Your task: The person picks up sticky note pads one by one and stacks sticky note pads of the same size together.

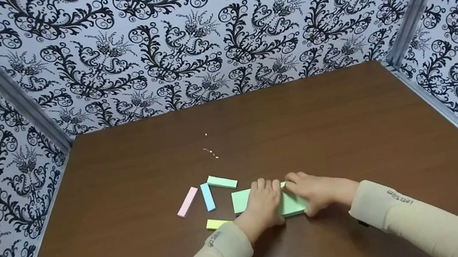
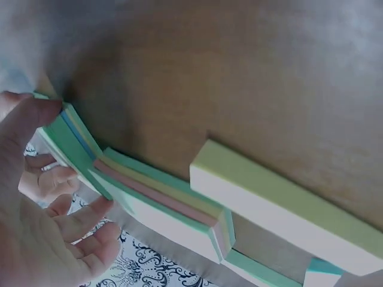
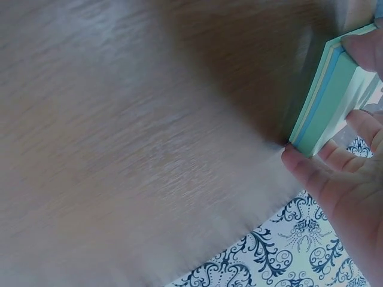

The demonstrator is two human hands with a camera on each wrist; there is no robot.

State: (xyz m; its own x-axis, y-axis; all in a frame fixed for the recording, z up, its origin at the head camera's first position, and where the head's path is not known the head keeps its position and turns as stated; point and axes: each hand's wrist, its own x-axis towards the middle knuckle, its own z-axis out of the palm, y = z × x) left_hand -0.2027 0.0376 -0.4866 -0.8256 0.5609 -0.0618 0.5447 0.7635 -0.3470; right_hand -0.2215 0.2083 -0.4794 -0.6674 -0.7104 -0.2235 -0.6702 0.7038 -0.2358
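Side by side on the table lie two layered pastel sticky-note pads with green tops. The right-hand pad (image 1: 293, 205) shows green, blue and yellow edges in the wrist views. My left hand (image 1: 264, 201) grips its left part, thumb on the near edge and fingers over the far side. At its right end my right hand (image 1: 317, 190) holds the same pad, thumb at the near corner (image 3: 299, 146). The left-hand pad (image 2: 161, 203), with green, yellow and pink edges, sits against it, partly under my left hand in the head view.
Left of the pads lie narrow bars: pink (image 1: 188, 202), blue (image 1: 207, 197), green (image 1: 222, 182) and yellow (image 1: 217, 223), the last partly behind my left wrist. Small pale crumbs (image 1: 211, 152) dot the brown table (image 1: 305, 134). Patterned walls (image 1: 212, 32) enclose it at the back and sides.
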